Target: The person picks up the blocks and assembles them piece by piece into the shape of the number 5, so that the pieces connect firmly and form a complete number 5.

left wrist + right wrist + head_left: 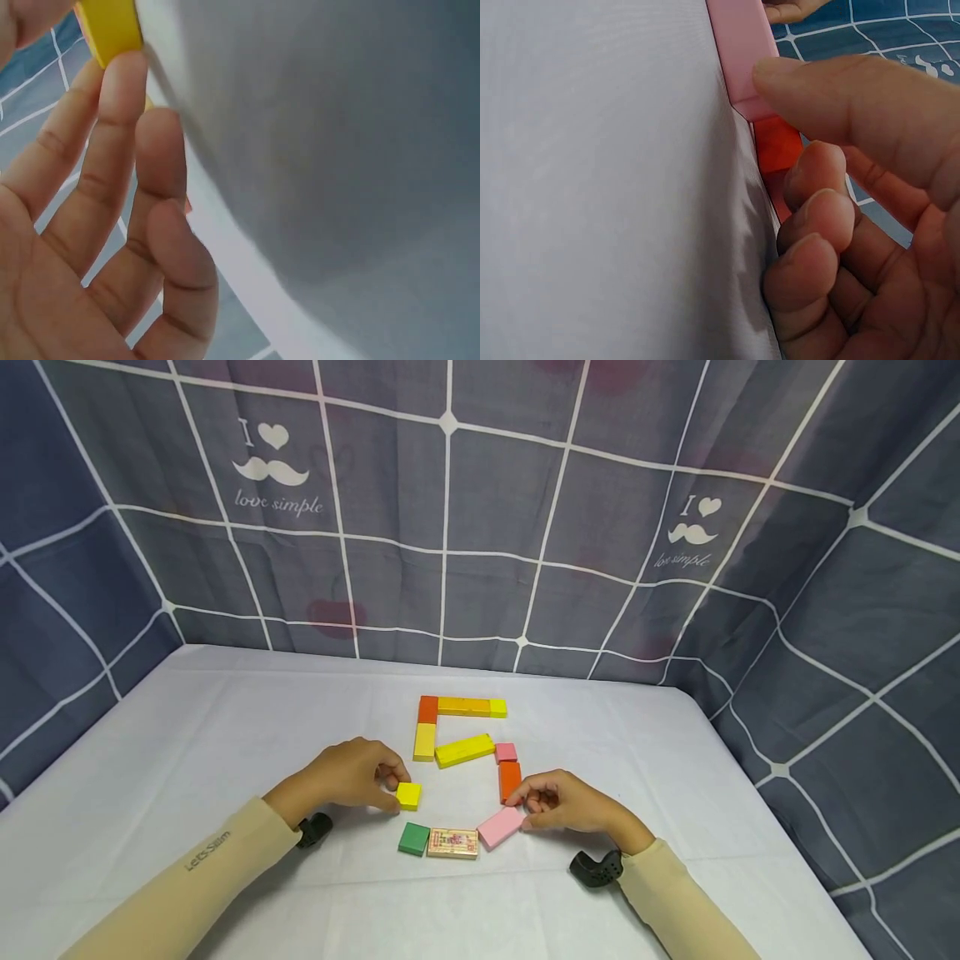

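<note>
At the left of the block outline, my left hand (352, 774) pinches a small yellow block (408, 796) between thumb and fingers. In the left wrist view that block (111, 30) sits at the fingertips, the other fingers loosely bent. My right hand (572, 802) holds the near-right end of a tilted pink block (501, 827), with the thumb on its end and the index finger at its far corner. An orange block (509, 782) lies just beyond. The right wrist view shows the thumb against the pink block (744, 52) and the remaining fingers curled.
A green block (414, 839) and a patterned block (453, 843) lie in the near row. Farther back are a long yellow block (465, 750), a small pink block (506, 752), a red-orange block (428, 709) and several yellow ones. A gridded curtain (390, 585) surrounds the white table (315, 893).
</note>
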The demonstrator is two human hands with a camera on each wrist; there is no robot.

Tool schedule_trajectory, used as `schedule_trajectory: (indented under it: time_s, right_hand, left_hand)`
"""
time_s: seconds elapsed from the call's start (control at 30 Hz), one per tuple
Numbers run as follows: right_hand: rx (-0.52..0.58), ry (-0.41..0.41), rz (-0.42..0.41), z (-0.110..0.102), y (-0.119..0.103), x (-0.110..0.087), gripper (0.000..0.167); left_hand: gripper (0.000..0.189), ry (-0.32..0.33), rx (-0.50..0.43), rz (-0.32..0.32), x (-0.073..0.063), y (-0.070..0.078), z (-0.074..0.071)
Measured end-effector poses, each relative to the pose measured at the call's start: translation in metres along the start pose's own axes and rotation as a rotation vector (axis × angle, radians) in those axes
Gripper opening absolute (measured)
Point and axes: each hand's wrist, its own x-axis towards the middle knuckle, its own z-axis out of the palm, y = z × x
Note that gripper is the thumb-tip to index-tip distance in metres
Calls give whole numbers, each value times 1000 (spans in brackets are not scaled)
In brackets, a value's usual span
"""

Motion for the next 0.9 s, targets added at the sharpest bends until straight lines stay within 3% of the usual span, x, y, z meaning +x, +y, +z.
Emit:
schedule_trajectory:
  time_s: [0.37,0.9]
  right_hand:
    - [2,-6,-15,-1,2,1,29]
    - [7,-1,-2,-1,0,0,30]
  left_hand:
    - [30,-66,-54,37,-19,-10,-11]
    - [32,-58,-84,70,-32,-7,-5]
